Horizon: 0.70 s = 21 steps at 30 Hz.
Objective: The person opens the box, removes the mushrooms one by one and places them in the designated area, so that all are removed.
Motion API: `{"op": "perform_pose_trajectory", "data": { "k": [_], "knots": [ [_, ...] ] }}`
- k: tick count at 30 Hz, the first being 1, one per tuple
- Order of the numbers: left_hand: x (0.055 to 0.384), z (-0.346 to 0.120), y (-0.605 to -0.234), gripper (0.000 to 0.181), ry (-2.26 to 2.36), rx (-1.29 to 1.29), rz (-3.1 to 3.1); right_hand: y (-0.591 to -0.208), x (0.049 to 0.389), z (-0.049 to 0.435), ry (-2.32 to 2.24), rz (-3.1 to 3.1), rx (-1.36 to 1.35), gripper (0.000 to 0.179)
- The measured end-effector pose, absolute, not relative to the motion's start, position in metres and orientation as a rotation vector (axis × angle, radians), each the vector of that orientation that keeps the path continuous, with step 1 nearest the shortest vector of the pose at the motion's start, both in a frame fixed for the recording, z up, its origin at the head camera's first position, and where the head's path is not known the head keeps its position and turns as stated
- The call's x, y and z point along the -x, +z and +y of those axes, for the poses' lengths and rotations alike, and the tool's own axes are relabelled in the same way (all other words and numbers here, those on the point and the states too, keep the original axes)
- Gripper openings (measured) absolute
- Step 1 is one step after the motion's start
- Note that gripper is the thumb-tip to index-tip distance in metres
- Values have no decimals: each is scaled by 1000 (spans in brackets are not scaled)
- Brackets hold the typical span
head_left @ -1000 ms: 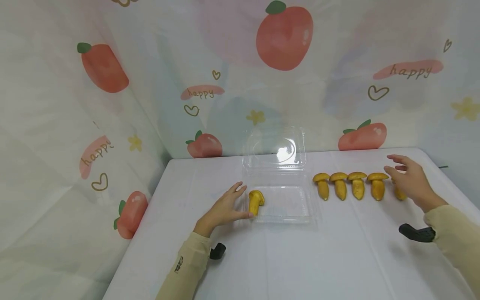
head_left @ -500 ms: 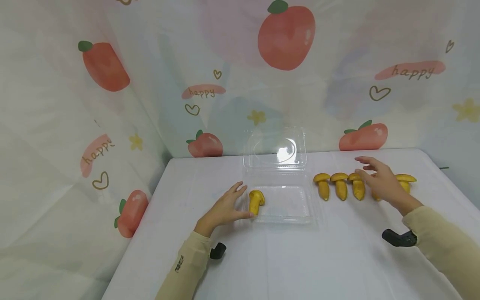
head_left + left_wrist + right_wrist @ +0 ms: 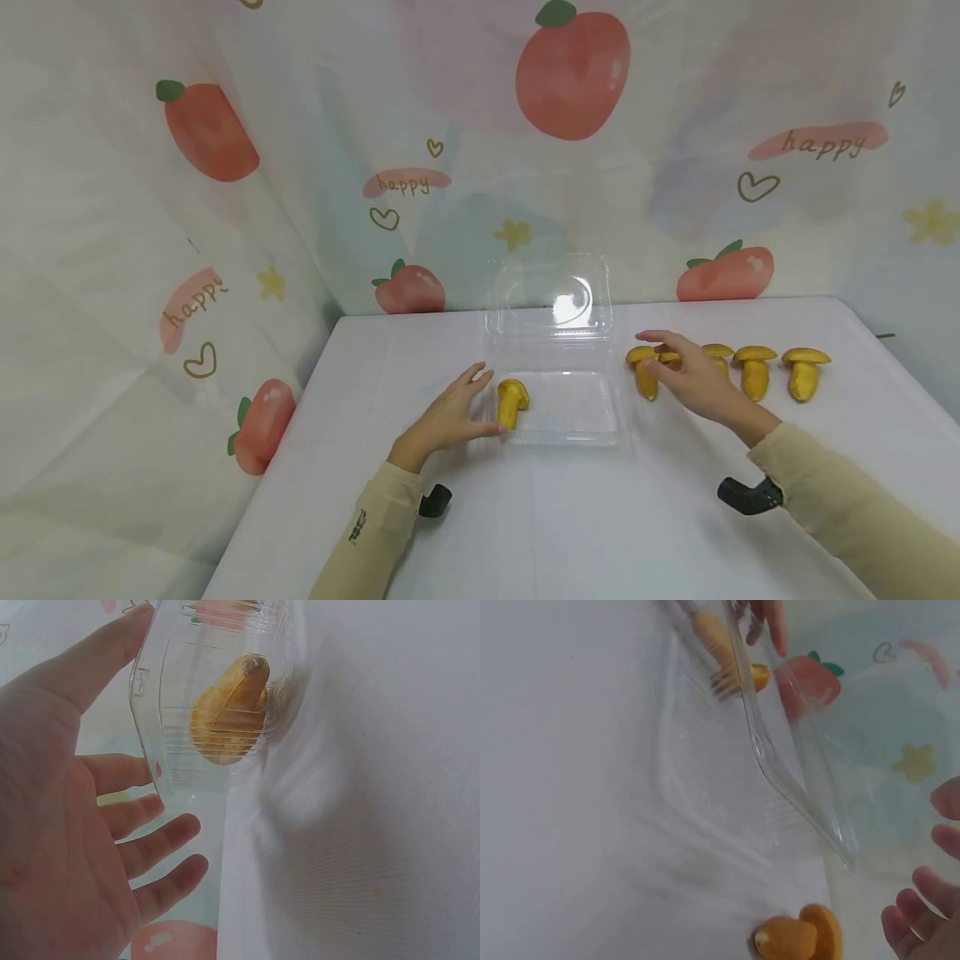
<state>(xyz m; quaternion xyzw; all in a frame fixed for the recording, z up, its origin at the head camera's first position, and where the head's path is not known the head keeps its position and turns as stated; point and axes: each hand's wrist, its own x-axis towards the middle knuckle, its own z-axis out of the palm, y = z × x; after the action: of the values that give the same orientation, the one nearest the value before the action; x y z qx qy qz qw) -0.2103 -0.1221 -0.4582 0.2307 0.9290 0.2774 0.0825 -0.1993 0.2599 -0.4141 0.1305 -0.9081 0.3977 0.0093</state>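
Observation:
A clear plastic clamshell box [image 3: 566,439] stands on the table with its lid [image 3: 517,292] raised at the back. One yellow mushroom [image 3: 510,404] lies inside at the box's left end. My left hand [image 3: 450,414] rests at that end, thumb and fingers spread, fingertips right at the rim, as the left wrist view shows. Right of the box, several yellow mushrooms stand in a row, from the leftmost mushroom [image 3: 647,385] to the rightmost mushroom [image 3: 804,379]. My right hand [image 3: 693,379] hovers over the row's left part, fingers loosely spread, nothing held, partly hiding some of them.
A white cloth covers the table [image 3: 577,517]. Behind it and to the left hangs a fabric backdrop [image 3: 465,92] printed with fruit and the word "happy". A black wrist mount [image 3: 750,497] juts below the right sleeve [image 3: 840,500].
My right hand has moved left along the mushroom row, from its right end to near its left end, uncovering the rightmost mushrooms. My left hand and the box have stayed put.

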Motion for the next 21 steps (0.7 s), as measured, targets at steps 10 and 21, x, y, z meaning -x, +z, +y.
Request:
{"op": "perform_pose_trajectory", "data": {
  "k": [10, 21],
  "knots": [
    [211, -121, -458, 99, 797, -672, 2776, -424, 191, 216, 1276, -2765, -525, 43],
    [212, -124, -458, 98, 823, -680, 2760, -432, 191, 175, 1329, -2772, -629, 44]
  ]
}}
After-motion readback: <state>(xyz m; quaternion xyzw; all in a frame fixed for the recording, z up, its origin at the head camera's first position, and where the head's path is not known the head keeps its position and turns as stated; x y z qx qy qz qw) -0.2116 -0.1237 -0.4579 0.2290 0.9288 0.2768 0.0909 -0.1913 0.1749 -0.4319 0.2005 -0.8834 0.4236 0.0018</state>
